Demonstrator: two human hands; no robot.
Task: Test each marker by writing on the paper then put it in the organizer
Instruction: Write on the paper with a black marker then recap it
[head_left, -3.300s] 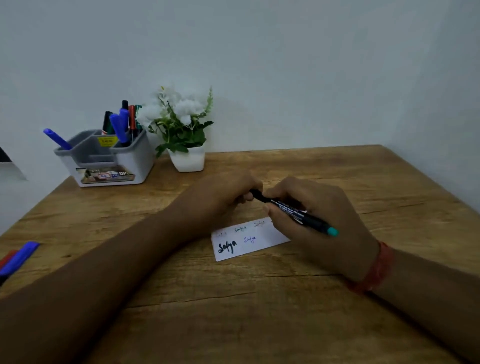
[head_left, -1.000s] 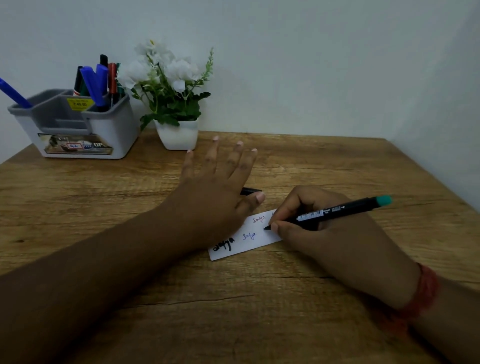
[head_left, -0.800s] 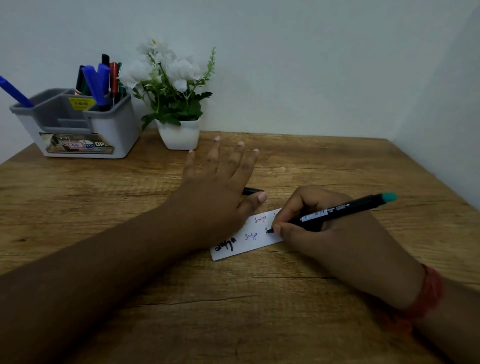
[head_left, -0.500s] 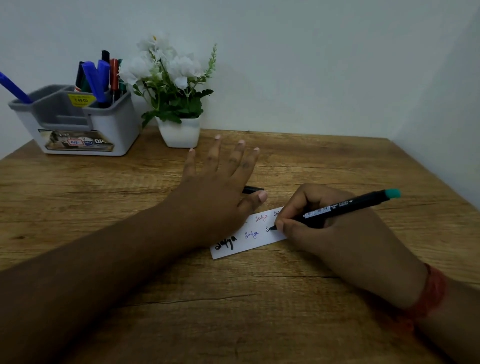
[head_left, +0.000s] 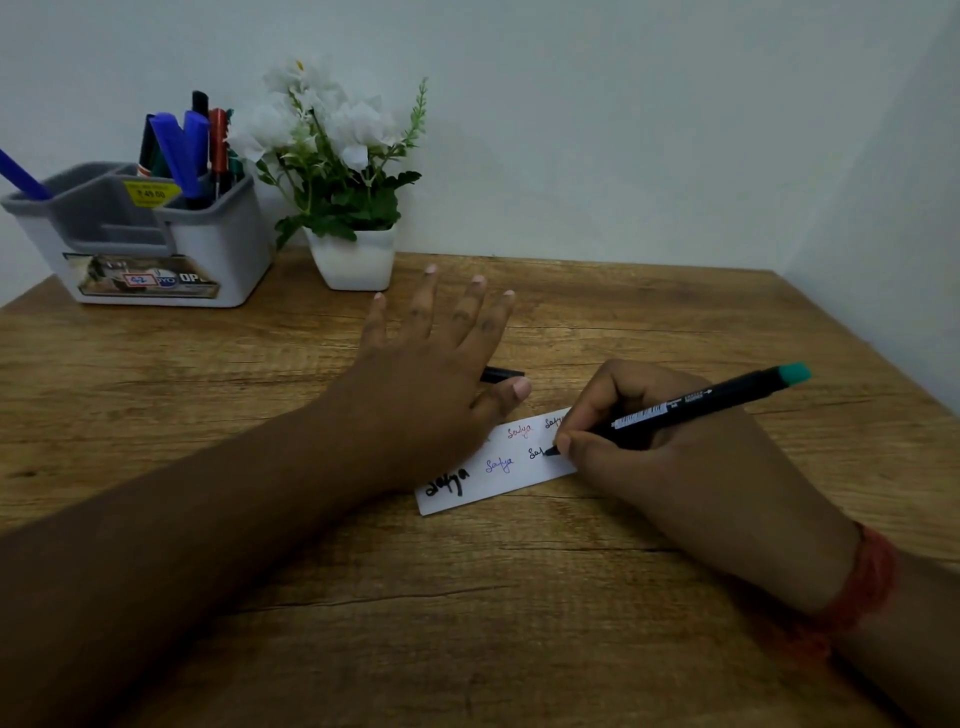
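Right now the marker (head_left: 696, 405), a black barrel with a teal end cap, is pinched low on its shaft by the thumb and curled fingers of the right hand (head_left: 675, 457), its tip touching the small strip of paper (head_left: 498, 473) that lies flat on the wooden table (head_left: 467, 623). A fresh word is only partly written at the tip, so this test looks about halfway through. On the strip there are already a thick black word, a blue one, a red one and part of another at the far edge, which suggests several markers have had their turn. The left hand (head_left: 431, 384) lies flat with its fingers spread, its heel pinning the near-left part of the strip; a dark cap (head_left: 501, 374) peeks out from under it, likely this marker's own. Well apart at the far left stands the grey organizer (head_left: 218, 244), with blue, red, green and black pens upright in its rear compartment and one blue pen leaning out at its left end. Left to do, by my reading: finish the word, cap the marker, and drop it in. A white flower pot (head_left: 353, 260) sits just beside the organizer.
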